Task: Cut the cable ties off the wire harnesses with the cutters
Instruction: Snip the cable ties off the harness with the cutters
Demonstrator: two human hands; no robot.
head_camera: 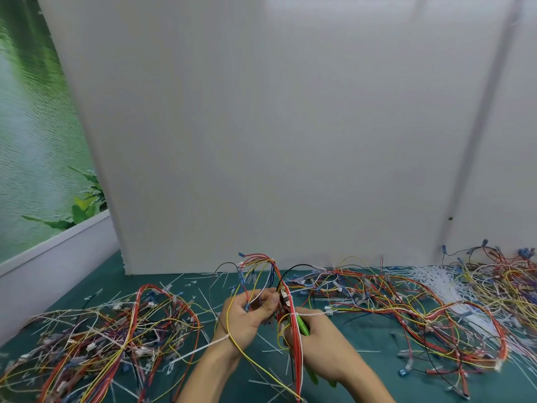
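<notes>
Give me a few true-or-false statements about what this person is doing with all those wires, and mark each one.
1. The left hand holds a bunch of wires. True.
2. The cutters in the right hand have red handles. False: the handles are green.
3. White ties lie scattered on the table. True.
4. The table top is bare wood. False: it is green.
5. A plain white panel stands behind the table. True.
</notes>
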